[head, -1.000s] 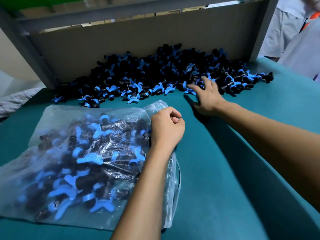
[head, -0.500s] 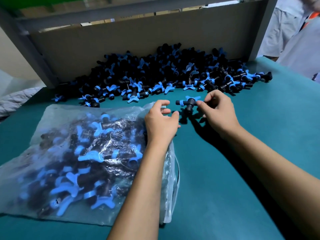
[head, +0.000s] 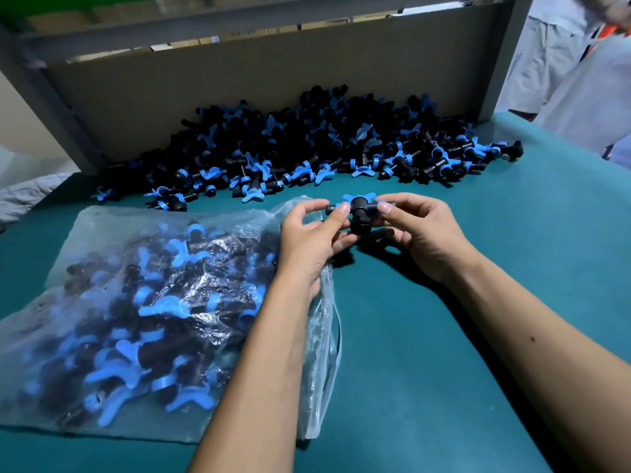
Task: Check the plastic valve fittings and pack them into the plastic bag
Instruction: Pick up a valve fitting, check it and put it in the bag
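Black plastic with blue wing handles made up the one valve fitting (head: 358,213) under inspection, held up just above the teal table (head: 478,370) between both hands. The left hand (head: 314,233) pinched its left stub between thumb and fingertips; the right hand (head: 423,233) pinched the opposite end the same way, fingers curled round it. The fitting sat level, its lower socket pointing toward the person, right beside the open mouth of the plastic bag (head: 143,302), which lay flat on the table and already looked well filled with fittings. A large loose pile of fittings (head: 324,148) remained against the cardboard backboard (head: 239,97) at the far edge, well apart from the bag.

This appeared to be the checking step. The packing was plainly far from over, given the pile. The next move would likely call for one hand to let go and lift the bag's mouth while the other slipped the fitting inside, if it passed.
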{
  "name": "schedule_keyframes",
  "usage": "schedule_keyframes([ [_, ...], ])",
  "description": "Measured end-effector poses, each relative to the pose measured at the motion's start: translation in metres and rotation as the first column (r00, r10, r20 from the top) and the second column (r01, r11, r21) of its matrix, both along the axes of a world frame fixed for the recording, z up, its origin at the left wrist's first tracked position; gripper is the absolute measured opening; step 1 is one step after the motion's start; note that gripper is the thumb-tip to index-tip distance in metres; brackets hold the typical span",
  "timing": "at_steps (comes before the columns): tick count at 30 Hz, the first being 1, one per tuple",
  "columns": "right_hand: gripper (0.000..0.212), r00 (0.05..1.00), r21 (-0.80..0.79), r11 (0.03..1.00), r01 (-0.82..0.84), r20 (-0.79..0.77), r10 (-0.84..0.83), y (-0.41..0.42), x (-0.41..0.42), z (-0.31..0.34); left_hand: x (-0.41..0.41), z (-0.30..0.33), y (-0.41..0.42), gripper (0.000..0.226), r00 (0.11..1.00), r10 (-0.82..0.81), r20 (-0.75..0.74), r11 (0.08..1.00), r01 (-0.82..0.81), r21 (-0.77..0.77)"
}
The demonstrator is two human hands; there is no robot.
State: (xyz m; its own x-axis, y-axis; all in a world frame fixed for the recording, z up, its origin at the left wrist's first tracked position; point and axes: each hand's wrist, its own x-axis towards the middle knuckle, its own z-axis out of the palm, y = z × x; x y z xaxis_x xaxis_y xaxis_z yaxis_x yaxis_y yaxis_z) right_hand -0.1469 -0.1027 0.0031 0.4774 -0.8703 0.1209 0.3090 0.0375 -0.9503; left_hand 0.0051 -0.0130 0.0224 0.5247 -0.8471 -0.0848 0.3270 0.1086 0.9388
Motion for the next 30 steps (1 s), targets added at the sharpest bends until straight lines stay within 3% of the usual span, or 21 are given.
schedule_keyframes([
  [3, 0.025, 0.997, -0.067, 0.998, 0.009, -0.072, -0.014, 0.004, 0.001, 0.002, -0.001, -0.003, 0.001, 0.011, 0.996, -0.032, 0.084, 0.999, 0.031, 0.011],
  [9, 0.023, 0.989, -0.131, 0.99, 0.047, -0.132, -0.064, 0.006, 0.004, 0.001, -0.002, -0.002, 0.004, 0.019, 0.994, -0.051, 0.092, 0.999, 0.05, 0.01],
  [16, 0.002, 0.985, 0.065, 0.984, 0.165, 0.031, -0.168, -0.004, 0.001, -0.003, 0.008, 0.007, 0.006, 0.02, 0.999, 0.041, -0.002, 0.998, -0.041, -0.044],
  [23, 0.026, 0.996, -0.084, 0.995, 0.048, -0.065, -0.054, -0.002, 0.002, -0.004, 0.005, 0.003, 0.004, 0.018, 0.991, -0.01, 0.133, 1.0, 0.008, 0.015],
  [27, 0.023, 0.989, -0.188, 0.982, 0.009, -0.145, -0.037, 0.002, 0.004, -0.004, 0.002, 0.001, 0.006, 0.021, 0.979, -0.071, 0.189, 0.995, 0.056, 0.084],
  [30, 0.015, 0.993, -0.151, 0.988, 0.011, -0.113, -0.028, 0.003, 0.004, -0.003, 0.001, 0.003, 0.007, 0.017, 0.982, -0.062, 0.181, 0.996, 0.05, 0.072],
])
